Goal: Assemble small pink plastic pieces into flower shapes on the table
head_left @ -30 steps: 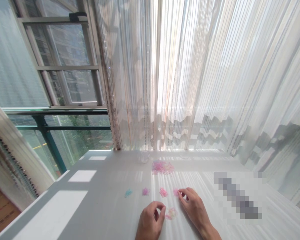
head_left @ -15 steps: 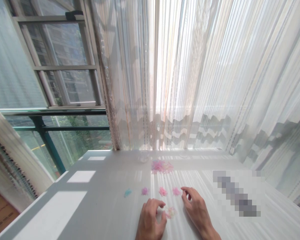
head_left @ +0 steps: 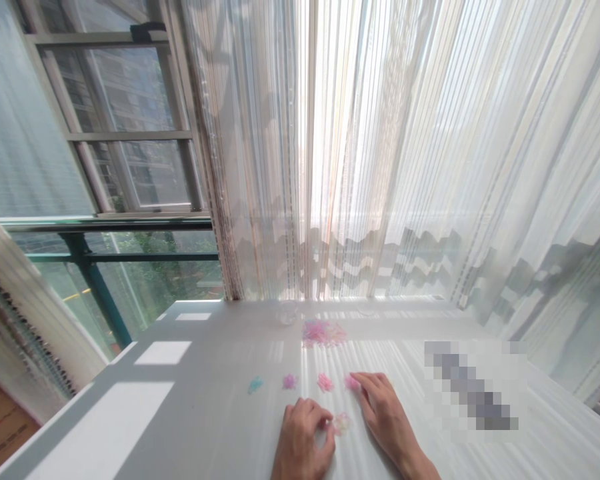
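Observation:
On the white table (head_left: 205, 407), my left hand (head_left: 307, 437) is closed, thumb and index finger nearly together beside a small pale multicoloured pile (head_left: 342, 423); anything between the tips is too small to make out. My right hand (head_left: 383, 410) reaches with its fingertips onto a small pink-violet pile (head_left: 351, 382), its fingers fairly straight. A row runs to the left of that pile: a pink pile (head_left: 325, 382), a purple pile (head_left: 289, 381) and a blue pile (head_left: 255, 385). Behind them lies a larger mixed pink pile (head_left: 323, 333).
A clear round container (head_left: 287, 313) stands near the table's back edge. A pixelated dark shape (head_left: 473, 390) lies at the right. Sheer striped curtains (head_left: 360, 167) hang behind the table, and a window with a green railing (head_left: 145, 257) is at the left.
My right hand has shifted left, its fingertips now on the pink-violet pile. My left hand's thumb and index finger have come closer together by the pale pile.

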`<control>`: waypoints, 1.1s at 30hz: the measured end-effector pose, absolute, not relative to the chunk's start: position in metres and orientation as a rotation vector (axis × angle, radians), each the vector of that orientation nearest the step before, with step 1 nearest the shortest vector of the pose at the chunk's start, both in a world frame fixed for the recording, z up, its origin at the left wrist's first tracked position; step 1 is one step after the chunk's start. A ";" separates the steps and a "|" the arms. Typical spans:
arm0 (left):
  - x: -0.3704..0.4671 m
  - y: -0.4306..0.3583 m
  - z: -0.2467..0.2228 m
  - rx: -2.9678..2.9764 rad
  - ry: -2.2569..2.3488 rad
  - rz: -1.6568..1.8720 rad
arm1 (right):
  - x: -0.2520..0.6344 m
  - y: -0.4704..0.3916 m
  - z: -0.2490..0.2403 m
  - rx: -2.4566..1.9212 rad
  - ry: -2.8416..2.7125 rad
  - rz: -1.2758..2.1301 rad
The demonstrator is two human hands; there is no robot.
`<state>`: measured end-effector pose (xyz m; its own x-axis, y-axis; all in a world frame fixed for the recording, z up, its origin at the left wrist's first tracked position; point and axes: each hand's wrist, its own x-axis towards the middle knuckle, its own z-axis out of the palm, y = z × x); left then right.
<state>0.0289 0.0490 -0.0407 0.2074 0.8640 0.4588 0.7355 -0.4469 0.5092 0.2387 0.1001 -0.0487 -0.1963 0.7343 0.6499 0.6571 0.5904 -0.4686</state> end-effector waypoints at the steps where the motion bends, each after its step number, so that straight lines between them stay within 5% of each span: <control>1: 0.029 0.049 -0.041 2.299 1.539 1.062 | 0.238 0.100 -0.049 -1.125 -1.899 0.089; 33: 0.030 0.044 -0.025 2.194 1.622 0.981 | 0.232 0.093 -0.035 -1.083 -1.902 0.191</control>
<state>0.0304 0.0444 -0.0251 0.1576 0.9155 0.3702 0.7529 -0.3540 0.5548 0.2320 0.0927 -0.0354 -0.2005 0.7474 0.6334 0.6065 0.6024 -0.5189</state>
